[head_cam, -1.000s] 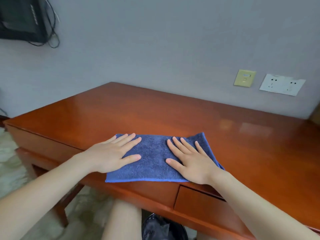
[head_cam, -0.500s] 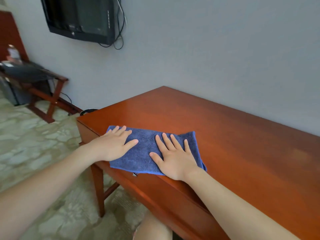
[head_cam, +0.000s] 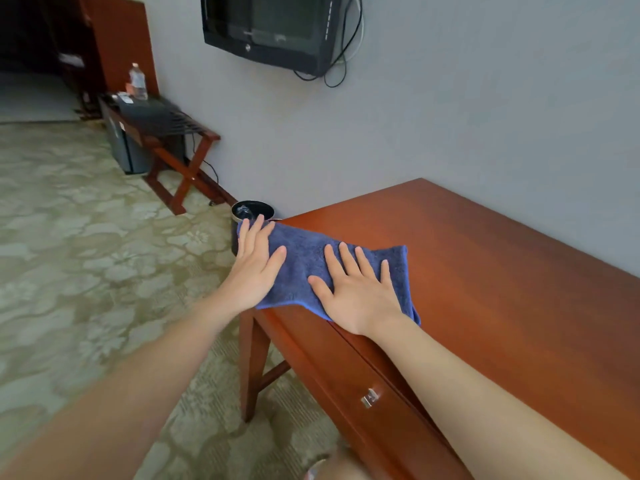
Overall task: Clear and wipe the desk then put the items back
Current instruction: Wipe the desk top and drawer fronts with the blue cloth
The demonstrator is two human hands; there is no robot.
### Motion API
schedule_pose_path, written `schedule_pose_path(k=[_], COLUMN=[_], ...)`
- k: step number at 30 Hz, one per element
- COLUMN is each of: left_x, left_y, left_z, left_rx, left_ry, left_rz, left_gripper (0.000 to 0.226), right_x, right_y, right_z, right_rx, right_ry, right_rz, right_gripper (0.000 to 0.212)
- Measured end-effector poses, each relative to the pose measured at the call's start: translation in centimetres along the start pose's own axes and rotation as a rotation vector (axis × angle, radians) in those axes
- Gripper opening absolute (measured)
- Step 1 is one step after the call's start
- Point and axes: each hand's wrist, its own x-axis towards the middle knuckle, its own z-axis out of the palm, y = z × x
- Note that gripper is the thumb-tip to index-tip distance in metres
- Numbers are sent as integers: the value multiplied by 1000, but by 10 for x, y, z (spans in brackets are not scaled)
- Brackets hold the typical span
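Observation:
A folded blue cloth (head_cam: 304,265) lies at the left end of the glossy red-brown wooden desk (head_cam: 502,271), its left part reaching the desk's left edge. My left hand (head_cam: 254,268) presses flat on the cloth's left end, fingers straight. Beside it, my right hand (head_cam: 356,292) lies flat on the cloth's right half with its fingers spread. The desk top shows nothing else on it.
A drawer with a metal handle (head_cam: 370,398) faces me below the desk top. A round black bin (head_cam: 252,209) stands on the floor just past the desk's left end. Farther left are a luggage rack (head_cam: 173,133), a water bottle (head_cam: 138,81) and a wall-mounted TV (head_cam: 273,29). Patterned carpet covers the floor.
Both hands have slid the cloth leftward along the desk, from near its middle to its left end. My view has swung left, bringing the TV, rack and bin into sight.

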Motion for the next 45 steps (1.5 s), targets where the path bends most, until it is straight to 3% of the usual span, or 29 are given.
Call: schedule_pose_path(k=[5, 8, 12, 18, 23, 39, 45], left_x=[5, 3, -7, -47, -81, -189, -218], left_y=[-20, -36, -53, -46, -14, 68, 111], left_z=[18, 31, 51, 75, 88, 131, 154], left_rx=[-498, -656, -579, -433, -356, -352, -430], left_ry=[179, 236, 232, 190, 117, -132, -64], left_rz=[-73, -74, -65, -78, -103, -173, -259], left_gripper=[68, 76, 58, 70, 65, 60, 71], right_x=[40, 51, 48, 22, -11, -135, -176], right_y=[-26, -30, -25, -8, 19, 87, 105], right_z=[0, -1, 0, -1, 0, 1, 0], right_rx=[4, -2, -16, -39, -36, -30, -38], right_ry=[-9, -2, -12, -32, -30, -47, -42], right_rz=[-59, -92, -134, -224, -254, -243, -241], right_gripper=[68, 68, 70, 68, 68, 65, 62])
